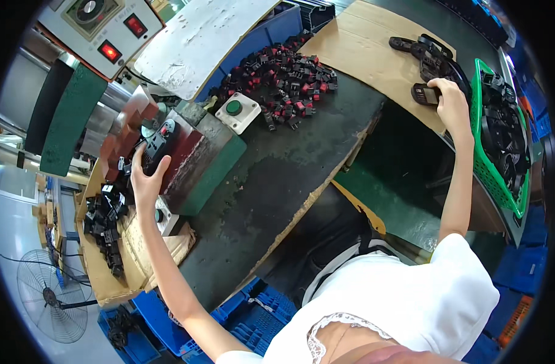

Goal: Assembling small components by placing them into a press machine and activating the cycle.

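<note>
At the machine on the left, my left hand [147,182] has its thumb and fingers closed about the near end of a long black plastic housing with socket-like slots [160,144]. That housing lies on the dark red block [186,159], beside copper-coloured metal jaws [121,142]. Far off to the right, my right hand [452,106] grips a dark rounded plastic piece [423,94] above the cardboard sheet [368,45]. Just beyond it lies a heap of black plastic parts with a cable [438,60].
Black and red small components [283,79] are piled on the dark worktable [259,164]. A green push button [234,108] stands near them. At right is a green basket [501,188] of black parts; at left, a cardboard box [117,291] with black pieces. A control box [107,30] stands upper left.
</note>
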Tool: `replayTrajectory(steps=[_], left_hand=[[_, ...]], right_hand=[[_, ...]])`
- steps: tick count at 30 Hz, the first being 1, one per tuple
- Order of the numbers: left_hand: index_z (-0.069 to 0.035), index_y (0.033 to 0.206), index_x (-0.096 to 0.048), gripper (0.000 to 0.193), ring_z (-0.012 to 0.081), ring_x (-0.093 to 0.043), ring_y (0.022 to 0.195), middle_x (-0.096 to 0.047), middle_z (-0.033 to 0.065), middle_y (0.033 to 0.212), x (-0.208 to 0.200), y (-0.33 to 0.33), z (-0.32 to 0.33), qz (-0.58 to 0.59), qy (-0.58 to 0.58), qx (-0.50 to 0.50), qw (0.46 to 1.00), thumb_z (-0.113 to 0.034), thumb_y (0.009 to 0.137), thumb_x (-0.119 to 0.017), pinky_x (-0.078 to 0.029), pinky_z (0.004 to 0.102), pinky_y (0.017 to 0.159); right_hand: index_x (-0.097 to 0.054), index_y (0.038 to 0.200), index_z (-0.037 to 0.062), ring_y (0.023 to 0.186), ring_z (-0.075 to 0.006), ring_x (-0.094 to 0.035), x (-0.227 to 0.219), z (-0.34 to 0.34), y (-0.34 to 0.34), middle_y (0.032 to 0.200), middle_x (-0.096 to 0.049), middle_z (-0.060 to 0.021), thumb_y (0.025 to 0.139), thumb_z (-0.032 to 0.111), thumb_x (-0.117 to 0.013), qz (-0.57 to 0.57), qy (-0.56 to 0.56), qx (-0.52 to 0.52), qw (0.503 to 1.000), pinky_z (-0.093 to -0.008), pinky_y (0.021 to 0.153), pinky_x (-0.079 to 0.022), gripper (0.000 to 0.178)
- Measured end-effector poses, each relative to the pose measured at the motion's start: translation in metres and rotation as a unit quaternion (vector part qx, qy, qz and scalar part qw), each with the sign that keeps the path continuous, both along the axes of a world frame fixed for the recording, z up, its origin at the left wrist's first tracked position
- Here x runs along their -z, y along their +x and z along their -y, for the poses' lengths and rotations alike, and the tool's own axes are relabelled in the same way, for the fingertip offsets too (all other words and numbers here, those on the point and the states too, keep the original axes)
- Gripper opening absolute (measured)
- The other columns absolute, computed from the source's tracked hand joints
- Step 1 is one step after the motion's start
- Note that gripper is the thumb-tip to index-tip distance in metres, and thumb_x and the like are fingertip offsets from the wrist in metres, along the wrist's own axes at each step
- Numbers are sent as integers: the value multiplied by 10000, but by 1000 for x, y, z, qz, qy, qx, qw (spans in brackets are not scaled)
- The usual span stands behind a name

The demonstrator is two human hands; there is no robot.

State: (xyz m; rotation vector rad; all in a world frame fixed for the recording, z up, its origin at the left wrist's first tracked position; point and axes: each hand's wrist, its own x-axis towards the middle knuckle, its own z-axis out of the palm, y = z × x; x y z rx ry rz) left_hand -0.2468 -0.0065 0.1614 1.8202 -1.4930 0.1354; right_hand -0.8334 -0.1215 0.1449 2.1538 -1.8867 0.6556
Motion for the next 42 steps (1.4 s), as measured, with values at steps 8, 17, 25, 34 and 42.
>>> replayTrajectory(steps=[8,17,25,34,42], left_hand=[[-6,1077,-607,467,134,-558,863,-603,51,983,-6,-4,-3,-127,-9,16,992,-155,675,-794,-430,259,819],[-40,1086,-579,542,297,-570,988,-607,135,1077,2,-32,-25,99,-243,49,964,-112,601,-808,-425,363,884],[-60,1122,-555,595,285,-551,995,-614,103,1088,-6,-46,-93,176,-310,48,933,7,575,-781,-419,368,884],[-40,1039,-574,579,245,-558,877,-625,91,941,-25,-64,-142,103,-222,5,970,-163,540,-842,-400,360,850],[-61,966,-615,523,195,-557,812,-638,43,848,-34,-69,-159,-30,-165,-26,985,-224,524,-842,-404,318,802]], right_hand=[[-536,1182,43,1121,-298,-487,19,23,3,1149,-553,-99,645,-144,-487,-95,55,-92,990,-377,942,-419,571],[-548,1134,13,1078,-327,-511,0,49,-8,1070,-559,-153,601,-69,-603,-42,6,-169,985,-353,920,-415,542],[-458,1241,82,1108,-295,-507,39,124,1,1179,-507,-134,768,18,-629,53,-66,-209,974,-343,960,-393,508],[-473,1226,77,990,-362,-534,51,162,46,1078,-507,-158,809,43,-593,34,-56,-213,975,-389,848,-436,435],[-471,1240,-22,1130,-395,-456,70,191,32,1230,-456,-220,862,154,-568,-66,22,-273,959,-403,946,-384,428]])
